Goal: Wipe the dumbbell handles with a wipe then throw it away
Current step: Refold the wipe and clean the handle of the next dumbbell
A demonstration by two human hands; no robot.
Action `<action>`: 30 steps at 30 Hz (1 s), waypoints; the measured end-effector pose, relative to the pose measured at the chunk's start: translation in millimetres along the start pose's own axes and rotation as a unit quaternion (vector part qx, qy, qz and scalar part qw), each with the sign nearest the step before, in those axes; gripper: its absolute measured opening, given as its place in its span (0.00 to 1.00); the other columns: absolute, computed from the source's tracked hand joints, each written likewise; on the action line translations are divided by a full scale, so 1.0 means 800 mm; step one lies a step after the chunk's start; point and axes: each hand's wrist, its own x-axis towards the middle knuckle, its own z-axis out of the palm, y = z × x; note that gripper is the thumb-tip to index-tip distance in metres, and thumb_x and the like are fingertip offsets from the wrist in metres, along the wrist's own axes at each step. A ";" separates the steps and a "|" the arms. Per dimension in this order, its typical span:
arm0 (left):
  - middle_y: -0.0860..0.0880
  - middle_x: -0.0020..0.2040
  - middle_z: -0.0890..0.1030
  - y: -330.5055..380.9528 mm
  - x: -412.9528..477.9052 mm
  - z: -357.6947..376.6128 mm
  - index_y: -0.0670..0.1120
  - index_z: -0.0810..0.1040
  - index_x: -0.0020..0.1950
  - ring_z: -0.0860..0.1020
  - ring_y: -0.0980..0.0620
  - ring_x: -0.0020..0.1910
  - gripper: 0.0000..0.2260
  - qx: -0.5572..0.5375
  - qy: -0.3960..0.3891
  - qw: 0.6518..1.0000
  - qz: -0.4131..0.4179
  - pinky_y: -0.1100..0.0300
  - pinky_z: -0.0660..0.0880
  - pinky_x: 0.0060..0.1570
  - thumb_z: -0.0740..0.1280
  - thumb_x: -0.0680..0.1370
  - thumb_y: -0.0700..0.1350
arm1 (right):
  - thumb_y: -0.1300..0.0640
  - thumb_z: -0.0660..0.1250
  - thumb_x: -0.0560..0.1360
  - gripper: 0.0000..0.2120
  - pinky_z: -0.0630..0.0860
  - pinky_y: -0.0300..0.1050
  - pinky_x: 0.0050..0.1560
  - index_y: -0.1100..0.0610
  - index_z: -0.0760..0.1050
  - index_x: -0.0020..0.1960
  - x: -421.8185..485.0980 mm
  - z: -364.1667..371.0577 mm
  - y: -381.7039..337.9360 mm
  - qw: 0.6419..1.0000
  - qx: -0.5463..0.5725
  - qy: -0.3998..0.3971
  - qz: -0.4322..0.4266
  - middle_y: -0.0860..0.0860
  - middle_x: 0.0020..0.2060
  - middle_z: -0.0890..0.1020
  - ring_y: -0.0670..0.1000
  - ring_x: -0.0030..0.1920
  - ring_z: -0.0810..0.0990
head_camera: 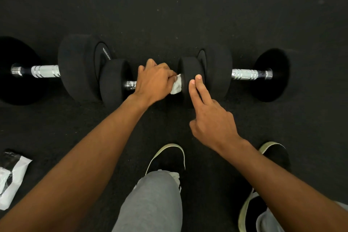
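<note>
Three black rubber-headed dumbbells lie on the dark rubber floor (pixel 169 15) — lettering on the left dumbbell (pixel 81 66) too blurred to read. On the small middle dumbbell (pixel 114 83), the left hand (pixel 153 81) presses a crumpled white wipe (pixel 176 85) to the handle; the right hand (pixel 211 115) rests two extended fingers (pixel 197 83) on its head, grasping nothing.

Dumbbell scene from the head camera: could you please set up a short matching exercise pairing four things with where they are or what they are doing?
Column one:
1. left hand
2. right hand
3. wipe packet
4. wipe

Column two:
A. lies on the floor at the lower left
B. pressed around the middle dumbbell's handle
C. two fingers rest on a black weight head
D. white, bunched between hand and weight head

Pairs: 1-B, 2-C, 3-A, 4-D
</note>
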 end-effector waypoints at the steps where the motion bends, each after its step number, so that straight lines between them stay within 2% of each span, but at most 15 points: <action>1: 0.52 0.60 0.79 -0.001 0.007 -0.002 0.56 0.81 0.64 0.69 0.42 0.61 0.15 -0.012 -0.028 1.000 -0.007 0.47 0.66 0.53 0.58 0.83 0.54 | 0.55 0.67 0.73 0.48 0.61 0.39 0.31 0.50 0.37 0.81 0.000 0.000 0.000 1.000 -0.001 0.000 0.000 0.44 0.79 0.33 0.53 0.57 0.75; 3: 0.51 0.61 0.79 -0.002 0.016 -0.005 0.57 0.80 0.64 0.69 0.41 0.63 0.15 -0.039 -0.073 0.996 -0.028 0.44 0.66 0.57 0.58 0.83 0.54 | 0.56 0.67 0.73 0.48 0.60 0.39 0.30 0.50 0.37 0.81 0.000 0.001 0.000 1.000 -0.004 0.002 0.000 0.44 0.79 0.33 0.53 0.57 0.75; 5: 0.51 0.60 0.80 -0.003 0.018 -0.006 0.56 0.80 0.63 0.69 0.41 0.63 0.14 -0.054 -0.084 0.994 -0.037 0.43 0.66 0.58 0.58 0.83 0.53 | 0.55 0.67 0.73 0.48 0.62 0.39 0.31 0.50 0.37 0.81 0.000 0.002 0.001 1.000 -0.007 0.005 -0.002 0.44 0.79 0.34 0.52 0.56 0.76; 7: 0.50 0.58 0.79 -0.001 0.011 -0.003 0.55 0.81 0.63 0.70 0.42 0.60 0.14 -0.036 -0.051 0.998 -0.027 0.46 0.67 0.54 0.59 0.83 0.53 | 0.56 0.67 0.73 0.48 0.63 0.39 0.30 0.50 0.37 0.81 0.000 0.002 0.002 1.000 -0.007 0.008 -0.002 0.44 0.79 0.34 0.52 0.54 0.75; 9: 0.49 0.53 0.78 0.002 -0.005 0.002 0.53 0.82 0.62 0.71 0.45 0.55 0.13 -0.021 0.022 1.000 -0.005 0.50 0.66 0.48 0.61 0.83 0.52 | 0.56 0.67 0.73 0.48 0.62 0.38 0.29 0.50 0.37 0.81 0.000 0.002 0.002 1.000 -0.004 0.011 -0.002 0.44 0.79 0.34 0.51 0.53 0.75; 11: 0.48 0.49 0.77 0.007 -0.024 0.008 0.51 0.82 0.61 0.71 0.44 0.50 0.12 -0.003 0.088 0.996 0.027 0.51 0.66 0.44 0.64 0.81 0.51 | 0.56 0.67 0.74 0.48 0.65 0.38 0.30 0.49 0.37 0.81 0.000 0.002 0.003 1.000 -0.004 0.011 -0.005 0.44 0.79 0.33 0.51 0.53 0.75; 13: 0.47 0.47 0.77 0.008 -0.037 0.018 0.50 0.82 0.62 0.72 0.44 0.46 0.12 0.065 0.122 0.988 0.064 0.50 0.67 0.41 0.67 0.79 0.49 | 0.56 0.67 0.74 0.48 0.69 0.39 0.32 0.49 0.37 0.80 -0.002 0.003 0.002 1.000 -0.007 0.010 -0.007 0.44 0.78 0.33 0.51 0.54 0.75; 16: 0.46 0.46 0.78 0.005 -0.051 0.031 0.48 0.80 0.64 0.74 0.44 0.43 0.16 0.151 0.143 0.974 0.094 0.51 0.68 0.39 0.71 0.77 0.47 | 0.56 0.67 0.74 0.48 0.68 0.39 0.32 0.49 0.37 0.81 -0.003 0.003 0.001 1.000 -0.005 0.012 -0.002 0.43 0.78 0.33 0.52 0.53 0.75; 19: 0.46 0.46 0.78 -0.002 -0.059 0.037 0.47 0.79 0.65 0.75 0.45 0.42 0.17 0.171 0.172 0.963 0.115 0.52 0.68 0.38 0.72 0.76 0.45 | 0.56 0.67 0.74 0.48 0.63 0.38 0.31 0.49 0.36 0.80 -0.002 0.002 0.001 1.000 -0.009 0.007 -0.001 0.44 0.78 0.32 0.51 0.54 0.75; 21: 0.46 0.46 0.78 -0.006 -0.061 0.039 0.46 0.79 0.66 0.75 0.44 0.42 0.18 0.167 0.182 0.961 0.120 0.51 0.69 0.38 0.72 0.76 0.44 | 0.55 0.67 0.75 0.48 0.64 0.38 0.32 0.49 0.36 0.80 -0.001 0.002 0.003 1.000 -0.008 0.007 -0.003 0.44 0.78 0.32 0.51 0.56 0.75; 26: 0.44 0.45 0.78 -0.008 -0.066 0.037 0.44 0.79 0.65 0.75 0.43 0.41 0.18 0.153 0.184 0.966 0.099 0.50 0.72 0.38 0.72 0.75 0.41 | 0.55 0.67 0.75 0.48 0.66 0.39 0.34 0.49 0.35 0.80 -0.001 0.001 0.003 1.000 -0.001 0.006 -0.003 0.44 0.78 0.31 0.51 0.56 0.75; 30: 0.44 0.44 0.78 -0.005 -0.068 0.035 0.45 0.80 0.63 0.75 0.42 0.42 0.16 0.141 0.189 0.970 0.050 0.49 0.73 0.39 0.72 0.75 0.40 | 0.56 0.67 0.75 0.48 0.65 0.38 0.33 0.49 0.35 0.80 -0.001 0.000 0.004 1.000 -0.007 0.002 -0.003 0.44 0.78 0.31 0.50 0.54 0.75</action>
